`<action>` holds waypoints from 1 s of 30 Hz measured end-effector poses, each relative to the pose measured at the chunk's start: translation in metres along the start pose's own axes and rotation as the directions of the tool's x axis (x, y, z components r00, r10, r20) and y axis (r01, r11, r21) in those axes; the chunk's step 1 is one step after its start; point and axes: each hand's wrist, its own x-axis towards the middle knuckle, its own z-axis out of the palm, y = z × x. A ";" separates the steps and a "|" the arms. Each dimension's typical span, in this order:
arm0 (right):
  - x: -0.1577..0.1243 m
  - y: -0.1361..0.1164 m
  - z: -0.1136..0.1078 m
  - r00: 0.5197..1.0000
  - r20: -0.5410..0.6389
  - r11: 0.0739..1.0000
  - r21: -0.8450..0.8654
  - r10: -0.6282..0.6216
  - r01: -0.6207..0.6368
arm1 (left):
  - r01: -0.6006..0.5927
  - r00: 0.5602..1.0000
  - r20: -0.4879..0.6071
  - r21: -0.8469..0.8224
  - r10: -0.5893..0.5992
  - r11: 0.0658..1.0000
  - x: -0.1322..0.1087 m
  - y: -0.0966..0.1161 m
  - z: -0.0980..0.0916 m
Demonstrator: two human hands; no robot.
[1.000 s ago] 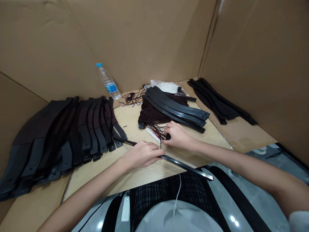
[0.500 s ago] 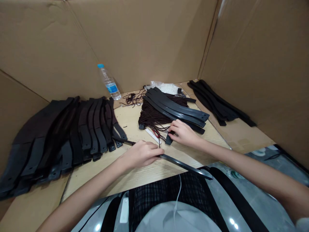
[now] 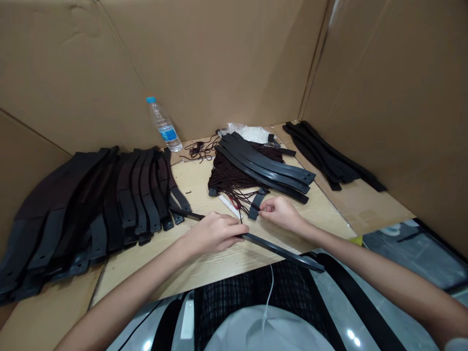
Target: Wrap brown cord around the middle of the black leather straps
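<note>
Strap (image 3: 278, 249) lies across the near edge of the board (image 3: 204, 180), pinned under the clenched left hand (image 3: 215, 232). Right hand (image 3: 280, 212) pinches a cord (image 3: 244, 201) just beyond the strap; keep the strap flat, cord taut.

We see a clear water bottle (image 3: 163, 125) with a blue cap leaning against the cardboard wall (image 3: 219, 63). To its left, dark leather pieces (image 3: 91, 204) fan across the wooden board (image 3: 204, 265). More black strips (image 3: 331, 156) lie well apart beside the right wall.
</note>
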 end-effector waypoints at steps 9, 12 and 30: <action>0.010 0.016 -0.010 0.981 -0.183 0.994 -0.100 -0.069 0.051 | 0.005 1.000 -0.029 -0.014 -0.005 1.000 -0.001 0.000 -0.007; 0.011 0.017 -0.014 0.977 -0.206 0.990 -0.138 -0.059 0.031 | 0.010 1.000 -0.029 0.002 -0.010 1.000 -0.002 0.000 -0.011; -0.046 -0.049 -0.080 0.856 0.277 0.891 -0.002 -0.436 0.454 | 0.254 0.953 -0.217 0.199 -0.210 0.946 0.004 0.000 -0.057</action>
